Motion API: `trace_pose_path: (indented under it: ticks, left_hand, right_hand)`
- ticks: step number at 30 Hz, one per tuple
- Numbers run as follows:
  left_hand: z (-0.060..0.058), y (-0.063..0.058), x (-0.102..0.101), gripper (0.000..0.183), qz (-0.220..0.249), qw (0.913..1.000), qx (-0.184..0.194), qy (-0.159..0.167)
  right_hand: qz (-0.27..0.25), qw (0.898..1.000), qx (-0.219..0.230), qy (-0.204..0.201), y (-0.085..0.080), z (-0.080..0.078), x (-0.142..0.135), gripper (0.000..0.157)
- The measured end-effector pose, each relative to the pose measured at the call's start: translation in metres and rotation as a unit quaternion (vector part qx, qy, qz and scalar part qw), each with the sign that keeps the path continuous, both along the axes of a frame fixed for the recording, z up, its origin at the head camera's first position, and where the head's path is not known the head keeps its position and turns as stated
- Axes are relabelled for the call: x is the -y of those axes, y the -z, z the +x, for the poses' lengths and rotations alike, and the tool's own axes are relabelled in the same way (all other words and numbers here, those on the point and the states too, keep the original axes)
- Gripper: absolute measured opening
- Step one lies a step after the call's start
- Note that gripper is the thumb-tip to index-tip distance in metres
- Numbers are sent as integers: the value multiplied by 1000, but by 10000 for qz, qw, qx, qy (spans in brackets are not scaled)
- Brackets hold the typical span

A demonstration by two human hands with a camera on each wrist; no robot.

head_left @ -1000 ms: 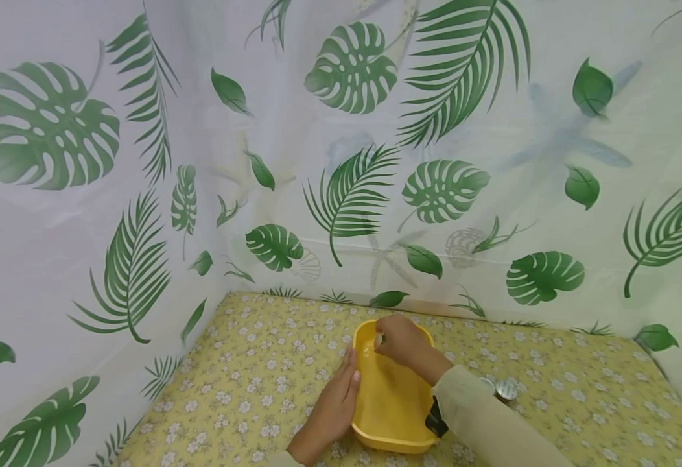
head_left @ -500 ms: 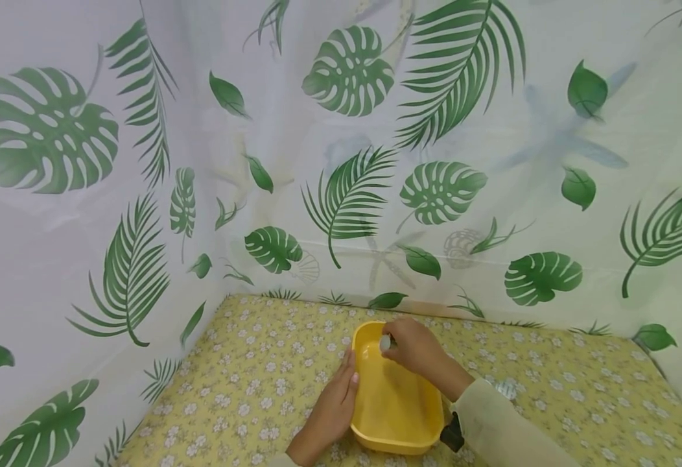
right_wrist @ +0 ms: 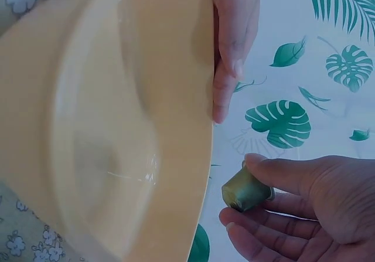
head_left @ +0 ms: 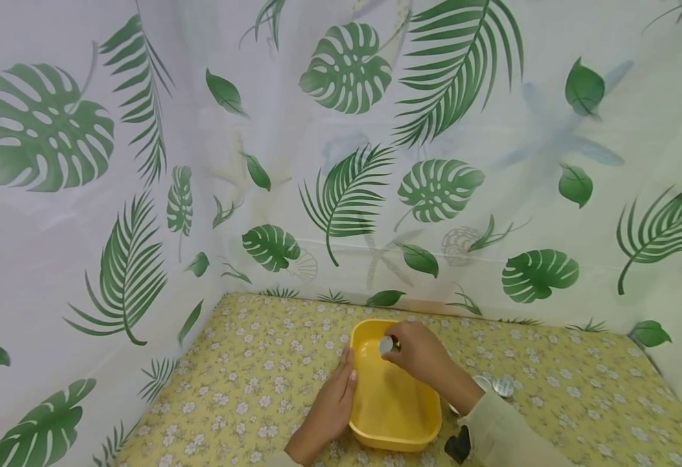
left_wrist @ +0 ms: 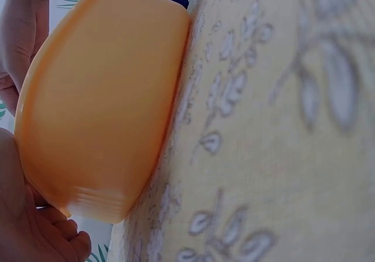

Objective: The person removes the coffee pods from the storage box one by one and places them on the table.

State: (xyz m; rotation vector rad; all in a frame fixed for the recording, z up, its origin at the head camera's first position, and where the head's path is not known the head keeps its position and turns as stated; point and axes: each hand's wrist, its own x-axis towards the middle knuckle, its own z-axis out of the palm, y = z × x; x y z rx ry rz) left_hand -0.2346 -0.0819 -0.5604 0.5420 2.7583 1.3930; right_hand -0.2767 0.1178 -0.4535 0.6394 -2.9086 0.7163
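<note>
A yellow plastic basin (head_left: 396, 415) sits on the flowered cloth, its inside showing in the head view. My left hand (head_left: 329, 397) rests against its left side with fingers stretched along the wall; in the right wrist view those fingers (right_wrist: 234, 39) lie straight along the outside. Over the far part of the basin, my right hand (head_left: 425, 353) pinches a coffee capsule (right_wrist: 246, 189) between thumb and fingers. The capsule has a green-gold body, and its silver round lid (head_left: 386, 345) faces left in the head view.
Silver-topped round items (head_left: 502, 387) lie on the yellow flowered cloth (head_left: 259, 376), right of the basin and partly behind the right forearm. A black wrist camera (head_left: 458, 445) hangs at the right sleeve. White leaf-print sheeting (head_left: 317, 194) stands behind and at the left.
My right hand has drawn slightly rightward and the wrist has turned, bringing the capsule's silver lid into view. More of the silver-topped items show. The left hand stays against the basin.
</note>
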Motion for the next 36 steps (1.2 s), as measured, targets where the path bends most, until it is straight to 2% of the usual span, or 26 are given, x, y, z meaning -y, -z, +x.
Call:
trace_pose_path:
  ticks: [10, 17, 32, 36]
  left_hand:
    - [1, 0, 0, 63, 28, 10000, 10, -45]
    - [0, 0, -1, 62, 69, 10000, -49, -27]
    - [2, -1, 0, 62, 62, 10000, 51, -54]
    - [1, 0, -1, 60, 93, 10000, 9, -18]
  right_hand:
    - [-462, 9987, -106, 192, -2, 14, -8, 16]
    - [-665, 9971, 52, 357, -3, 21, -19, 24]
    - [-1184, 9911, 252, 554, -13, 48, -41, 24]
    - [-1188, 9900, 361, 675, -12, 56, -49, 29]
